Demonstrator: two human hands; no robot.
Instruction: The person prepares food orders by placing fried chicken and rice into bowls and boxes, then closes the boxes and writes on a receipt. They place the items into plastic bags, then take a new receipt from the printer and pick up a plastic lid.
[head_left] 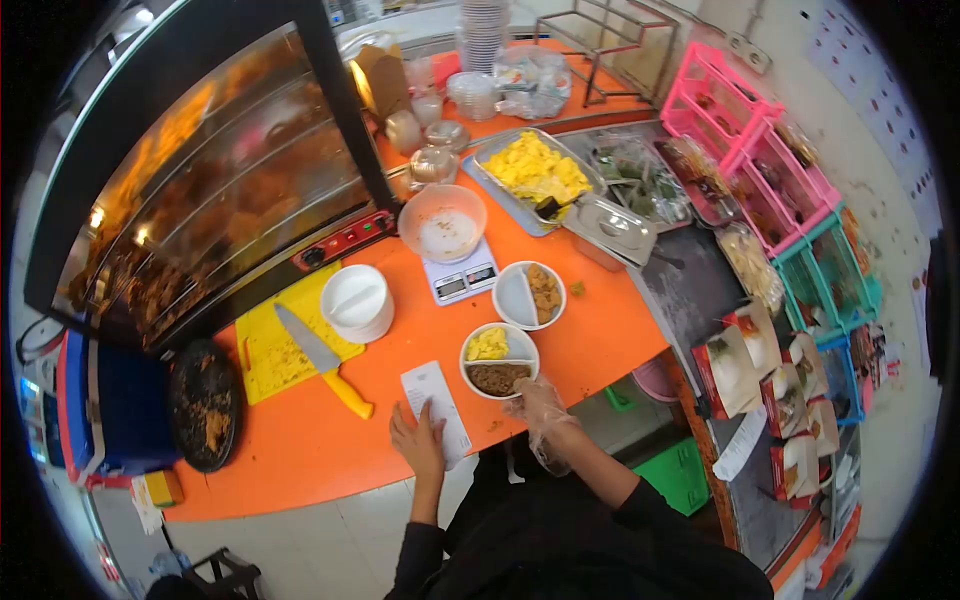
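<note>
My bare left hand (418,440) rests with fingers apart on a white printed receipt (436,405) lying on the orange counter. My right hand (541,408), in a clear plastic glove, has its fingers closed at the near right rim of a divided white paper bowl (535,362). That bowl holds yellow scrambled egg (487,344) on one side and brown minced meat (499,378) in front. Just behind it stands a second divided bowl (513,300) with golden-brown pieces in its right compartment. How firmly the right fingers grip is partly hidden by the glove.
A knife (318,349) lies across the yellow cutting board (270,372), beside stacked bowls (357,303) and a dark pan (205,405). Behind are a scale (459,276) bearing a plastic bowl (443,222), an egg tray (478,180) and a lidded metal container (612,228). A glass warmer (215,170) stands left.
</note>
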